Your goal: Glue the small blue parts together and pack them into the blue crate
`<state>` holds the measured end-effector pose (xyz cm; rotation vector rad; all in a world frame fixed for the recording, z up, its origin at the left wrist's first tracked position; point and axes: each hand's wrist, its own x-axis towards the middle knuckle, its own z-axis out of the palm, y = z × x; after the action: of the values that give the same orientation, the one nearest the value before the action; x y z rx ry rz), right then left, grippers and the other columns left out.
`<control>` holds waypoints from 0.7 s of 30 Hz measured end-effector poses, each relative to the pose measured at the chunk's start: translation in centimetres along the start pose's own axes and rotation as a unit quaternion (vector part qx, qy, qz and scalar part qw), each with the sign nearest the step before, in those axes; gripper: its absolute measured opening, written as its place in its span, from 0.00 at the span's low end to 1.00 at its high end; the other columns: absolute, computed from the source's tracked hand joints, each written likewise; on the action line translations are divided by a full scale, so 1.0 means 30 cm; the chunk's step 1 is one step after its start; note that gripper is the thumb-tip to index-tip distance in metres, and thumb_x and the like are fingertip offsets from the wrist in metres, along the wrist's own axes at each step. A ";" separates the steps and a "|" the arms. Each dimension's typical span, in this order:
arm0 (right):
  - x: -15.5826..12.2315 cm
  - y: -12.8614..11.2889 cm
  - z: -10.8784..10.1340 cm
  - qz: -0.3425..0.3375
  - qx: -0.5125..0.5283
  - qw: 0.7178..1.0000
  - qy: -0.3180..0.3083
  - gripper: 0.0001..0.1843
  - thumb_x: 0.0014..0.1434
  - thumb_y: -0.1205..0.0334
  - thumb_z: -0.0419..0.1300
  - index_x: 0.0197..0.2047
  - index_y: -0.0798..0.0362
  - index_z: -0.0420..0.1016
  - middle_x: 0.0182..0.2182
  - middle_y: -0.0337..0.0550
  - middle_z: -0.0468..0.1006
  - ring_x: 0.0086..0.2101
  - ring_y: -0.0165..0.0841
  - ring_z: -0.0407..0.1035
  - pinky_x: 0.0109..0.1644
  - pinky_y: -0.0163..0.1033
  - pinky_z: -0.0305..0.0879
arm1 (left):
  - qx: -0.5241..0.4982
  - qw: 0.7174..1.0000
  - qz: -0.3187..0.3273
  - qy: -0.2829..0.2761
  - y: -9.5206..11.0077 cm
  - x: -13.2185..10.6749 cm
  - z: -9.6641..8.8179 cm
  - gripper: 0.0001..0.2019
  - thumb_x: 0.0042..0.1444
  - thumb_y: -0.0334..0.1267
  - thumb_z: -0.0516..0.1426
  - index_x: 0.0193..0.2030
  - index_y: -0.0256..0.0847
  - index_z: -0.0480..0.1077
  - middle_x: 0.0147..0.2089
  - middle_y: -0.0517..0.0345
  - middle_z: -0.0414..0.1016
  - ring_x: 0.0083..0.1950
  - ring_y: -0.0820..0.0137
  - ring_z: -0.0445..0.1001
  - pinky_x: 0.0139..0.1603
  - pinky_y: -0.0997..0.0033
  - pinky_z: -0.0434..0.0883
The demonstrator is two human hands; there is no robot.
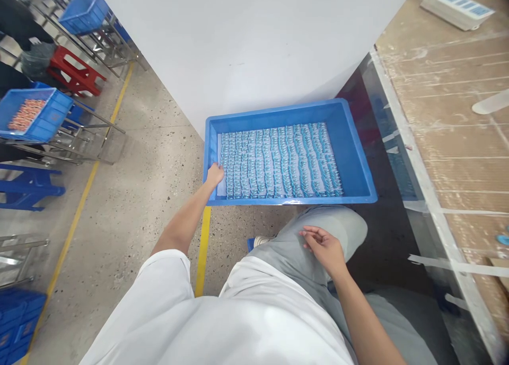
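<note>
A blue plastic tray (356, 158) sits in front of my knees, filled with neat rows of several small blue-and-white parts (278, 161). My left hand (215, 174) reaches down to the tray's near left corner, fingers curled over the rim and gripping it. My right hand (323, 245) rests on my raised grey-trousered thigh, fingers loosely curled, nothing visible in them. A white panel (246, 41) stands behind the tray.
A wooden workbench (449, 121) with a metal edge runs along the right, a white power strip (457, 7) on it. On the left stand blue crates on metal racks (32, 115), a red stool (75, 73), blue stools and a yellow floor line (79, 206).
</note>
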<state>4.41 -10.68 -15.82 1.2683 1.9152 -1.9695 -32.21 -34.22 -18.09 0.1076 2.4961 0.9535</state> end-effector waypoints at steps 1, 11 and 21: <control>0.001 0.002 0.000 0.000 -0.002 1.000 -0.001 0.21 0.49 0.51 0.64 0.44 0.53 0.74 0.38 0.48 0.82 0.27 0.33 0.75 0.26 0.34 0.70 | 0.019 1.000 0.005 0.009 -0.001 -0.003 0.005 0.21 0.62 0.48 0.53 0.57 0.38 0.67 0.58 0.43 0.69 0.60 0.57 0.68 0.61 0.48 0.63; 0.015 0.022 -0.001 -0.007 -0.009 1.000 0.001 0.20 0.51 0.51 0.64 0.45 0.53 0.73 0.39 0.48 0.82 0.26 0.32 0.75 0.26 0.34 0.71 | 0.154 0.987 0.038 0.000 0.062 0.116 -0.030 0.15 0.61 0.42 0.57 0.52 0.40 0.70 0.56 0.49 0.70 0.55 0.61 0.71 0.54 0.53 0.70; 0.018 0.010 0.002 0.002 -0.001 1.000 0.006 0.19 0.50 0.53 0.64 0.44 0.53 0.73 0.39 0.48 0.82 0.27 0.33 0.76 0.26 0.35 0.72 | 0.193 0.981 0.030 -0.016 0.043 0.191 0.001 0.16 0.61 0.42 0.57 0.54 0.39 0.68 0.56 0.48 0.70 0.53 0.61 0.72 0.52 0.53 0.72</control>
<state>4.22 -10.55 -16.41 1.2861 1.9189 -1.9614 -37.41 -31.91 -19.53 0.3198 2.6283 0.4731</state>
